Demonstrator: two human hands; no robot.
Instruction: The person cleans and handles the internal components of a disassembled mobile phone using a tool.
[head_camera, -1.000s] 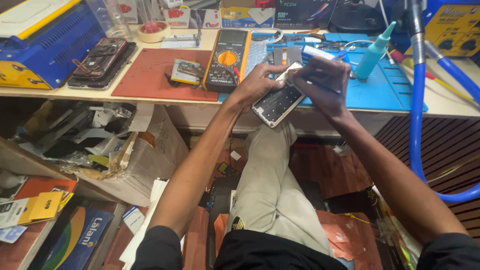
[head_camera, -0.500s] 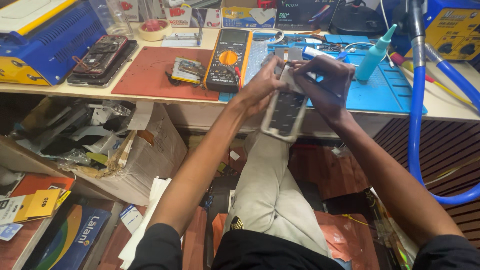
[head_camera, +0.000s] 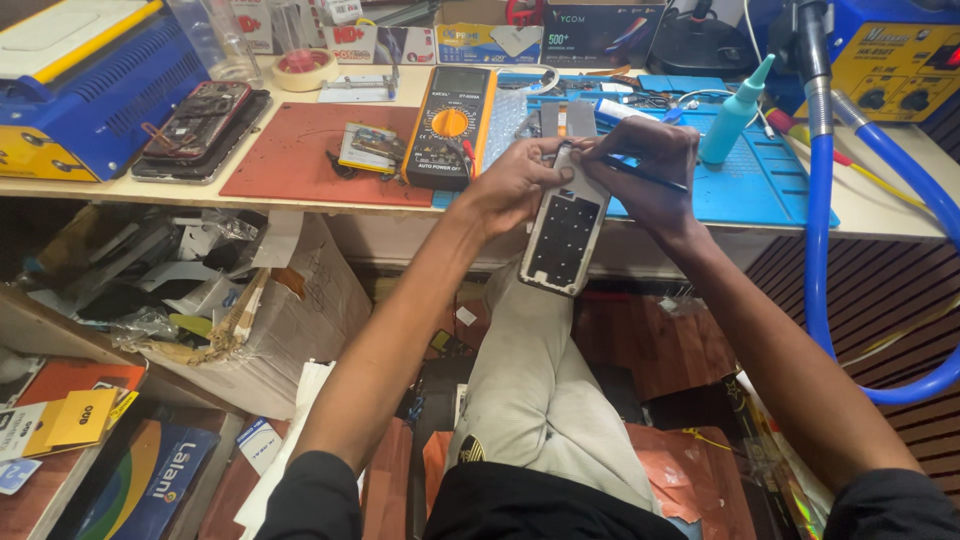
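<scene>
My left hand (head_camera: 515, 182) grips the upper edge of an opened phone panel (head_camera: 565, 232), which hangs upright in front of the bench edge with its dark perforated inner side facing me. My right hand (head_camera: 645, 170) pinches a thin dark tool (head_camera: 640, 174) and touches its tip to the panel's top corner. Both hands meet just above the edge of the blue work mat (head_camera: 760, 180).
A yellow multimeter (head_camera: 448, 128) and a small circuit board (head_camera: 368, 146) lie on the red mat (head_camera: 300, 165). A teal squeeze bottle (head_camera: 735, 115), a blue hose (head_camera: 825, 230), a blue machine (head_camera: 85, 85) and stacked phones (head_camera: 198, 120) crowd the bench. Cardboard boxes (head_camera: 290, 320) sit below.
The phone panel has swung from a tilted, lower position to upright and closer to the bench edge. My right hand has shifted onto its top corner with the tool.
</scene>
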